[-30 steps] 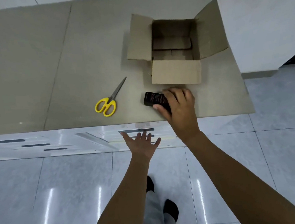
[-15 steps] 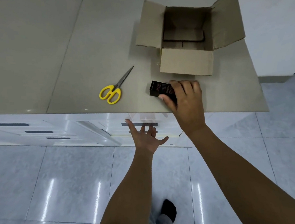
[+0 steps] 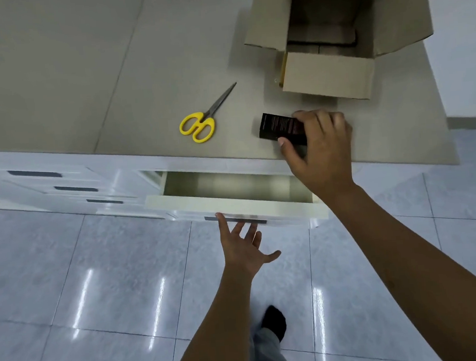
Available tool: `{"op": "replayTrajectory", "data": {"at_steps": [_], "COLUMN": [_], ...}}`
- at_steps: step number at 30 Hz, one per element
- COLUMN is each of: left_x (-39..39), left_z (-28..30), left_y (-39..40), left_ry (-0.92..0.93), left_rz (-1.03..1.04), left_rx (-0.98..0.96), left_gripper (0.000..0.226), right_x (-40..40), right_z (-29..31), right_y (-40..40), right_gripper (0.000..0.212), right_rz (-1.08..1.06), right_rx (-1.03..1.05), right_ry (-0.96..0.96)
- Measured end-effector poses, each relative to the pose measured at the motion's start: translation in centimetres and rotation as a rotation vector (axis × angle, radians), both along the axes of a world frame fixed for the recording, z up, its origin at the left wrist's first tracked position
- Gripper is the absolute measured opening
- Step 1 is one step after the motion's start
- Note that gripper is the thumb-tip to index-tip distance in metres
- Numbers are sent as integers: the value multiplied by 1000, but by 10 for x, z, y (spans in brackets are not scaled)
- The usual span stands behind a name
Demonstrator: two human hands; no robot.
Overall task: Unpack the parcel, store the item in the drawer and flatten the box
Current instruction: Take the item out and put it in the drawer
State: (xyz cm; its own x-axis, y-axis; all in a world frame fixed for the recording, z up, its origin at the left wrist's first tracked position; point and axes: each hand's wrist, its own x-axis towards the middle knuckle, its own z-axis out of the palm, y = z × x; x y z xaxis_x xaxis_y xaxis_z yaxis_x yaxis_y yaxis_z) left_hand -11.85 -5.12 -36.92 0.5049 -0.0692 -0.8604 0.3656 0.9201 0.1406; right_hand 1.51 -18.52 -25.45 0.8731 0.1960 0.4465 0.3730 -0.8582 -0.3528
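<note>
White drawer (image 3: 233,206) stands open below the counter edge (image 3: 172,157). Left hand (image 3: 243,251), fingers spread, touches its handle; right hand (image 3: 318,145) grips the black box (image 3: 279,125).

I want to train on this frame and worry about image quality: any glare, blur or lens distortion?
Head view: bright streaks of glare on the glossy floor tiles; wide-angle lens slants the countertop edge; slight softness on the left hand; scissors and black box stay readable.

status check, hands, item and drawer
Left hand open at the drawer handle, drawer pulled out. Right hand gripping the black box on the countertop. Nothing blocking the drawer.
</note>
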Motion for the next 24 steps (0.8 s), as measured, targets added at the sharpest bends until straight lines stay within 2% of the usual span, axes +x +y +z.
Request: {"op": "replayTrajectory", "data": {"at_steps": [5, 7, 9, 11, 12, 14, 17, 19, 22, 24], "left_x": [-30, -37, -40, -42, -43, -48, -58, -64, -71, -72], "left_z": [-4, -6, -6, -8, -10, -13, -21, -26, -30, -30], "left_y": [-2, -1, 0, 1, 3, 7, 14, 18, 23, 24], "left_ry": [0, -4, -6, -3, -9, -21, -23, -27, -44, -42], "left_rz": [8, 13, 14, 8, 0, -22, -41, -54, -63, -71], "left_rx": [-26, -31, -39, -50, -53, -59, -92, -122, -166, -182], "left_gripper": [94, 96, 97, 94, 93, 96, 98, 97, 96, 94], "right_x": [-8, -17, -37, -68, -83, -95, -76, -57, -46, -45], "right_z": [5, 5, -3, -21, -33, -57, -87, -105, -131, -136], "right_y": [6, 11, 18, 25, 28, 30, 32, 29, 22, 19], "right_gripper": [43, 42, 41, 40, 39, 38, 28, 23, 24, 29], "right_rz": [-14, -30, 88, 329, 414, 422, 211, 94, 119, 144], "right_rx": [-12, -35, -23, 36, 44, 19, 154, 229, -20, -61], "right_ry": [58, 21, -65, -48, 24, 263, 762, 1014, 1205, 1274]}}
